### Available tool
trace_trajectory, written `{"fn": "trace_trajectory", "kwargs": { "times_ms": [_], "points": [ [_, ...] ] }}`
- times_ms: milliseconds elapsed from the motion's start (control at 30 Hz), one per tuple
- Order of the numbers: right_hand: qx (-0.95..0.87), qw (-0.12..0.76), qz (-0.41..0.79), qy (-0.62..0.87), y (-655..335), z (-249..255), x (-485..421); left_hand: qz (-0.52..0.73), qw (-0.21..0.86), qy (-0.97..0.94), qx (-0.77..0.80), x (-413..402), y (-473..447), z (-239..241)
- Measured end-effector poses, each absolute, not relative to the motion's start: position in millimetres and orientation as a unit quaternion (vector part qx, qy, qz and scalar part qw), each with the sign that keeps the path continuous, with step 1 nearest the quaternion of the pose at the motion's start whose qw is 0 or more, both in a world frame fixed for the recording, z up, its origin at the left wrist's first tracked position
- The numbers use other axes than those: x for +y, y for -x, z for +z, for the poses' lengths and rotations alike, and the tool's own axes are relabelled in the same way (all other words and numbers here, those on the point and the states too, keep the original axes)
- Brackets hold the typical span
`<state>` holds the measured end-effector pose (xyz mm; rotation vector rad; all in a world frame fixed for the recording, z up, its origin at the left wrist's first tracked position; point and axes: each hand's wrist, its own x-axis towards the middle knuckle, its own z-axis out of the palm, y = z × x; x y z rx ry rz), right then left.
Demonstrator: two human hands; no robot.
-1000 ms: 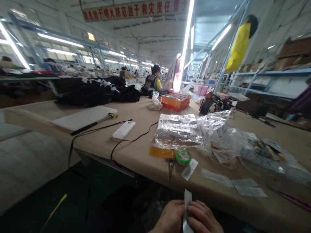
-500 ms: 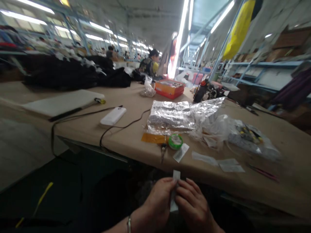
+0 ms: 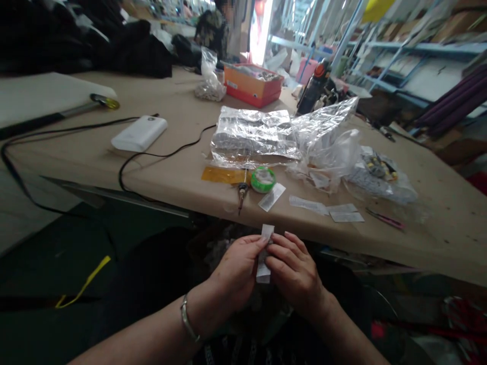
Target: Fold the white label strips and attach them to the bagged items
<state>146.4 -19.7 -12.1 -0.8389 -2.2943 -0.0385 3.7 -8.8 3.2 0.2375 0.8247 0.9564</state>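
Below the table's front edge, my left hand (image 3: 238, 266) and my right hand (image 3: 294, 266) hold a narrow strip of white printed paper (image 3: 263, 275) between them. The left thumb presses on the strip, and the right fingers close on its other side. Beyond them on the table lie a green round tin (image 3: 263, 179) with pale stuff inside, a soldering iron (image 3: 242, 194) with its tip toward me, and an amber film strip (image 3: 220, 175). Loose white slips (image 3: 272, 197) rest near the edge, with pink-handled tweezers (image 3: 385, 219) to their right.
Silvery plastic packaging (image 3: 254, 134) and a clear bag of parts (image 3: 384, 175) lie across the table. Behind stand an orange-red box (image 3: 253, 83), a small knotted bag (image 3: 210, 83) and a dark bottle (image 3: 312, 88). A white power bank (image 3: 140, 133) sits left, beside a black cable (image 3: 178, 150).
The view has tilted down and shifted, so the table and my hands appear higher in the picture. Both hands still hold the paper strip in nearly the same pose.
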Motion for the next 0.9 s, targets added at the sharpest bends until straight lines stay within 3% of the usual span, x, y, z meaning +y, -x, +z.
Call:
{"fn": "trace_trajectory", "kwargs": {
  "times_ms": [500, 667, 800, 900],
  "points": [
    [-0.877, 0.344, 0.022, 0.335, -141, -10, -24, 0.44, 0.805, -0.14, 0.372, -11, 0, 1],
    [-0.709, 0.463, 0.29, 0.445, -153, -6, -17, 0.378, 0.814, -0.171, 0.408, -14, 5, 7],
    [-0.55, 0.378, 0.625, 0.405, -159, -10, -2, 0.321, 0.835, -0.199, 0.4, -17, 5, 11],
    [-0.478, 0.325, 0.75, 0.32, -158, -17, 4, 0.305, 0.848, -0.209, 0.378, -20, 3, 12]
  ]
}}
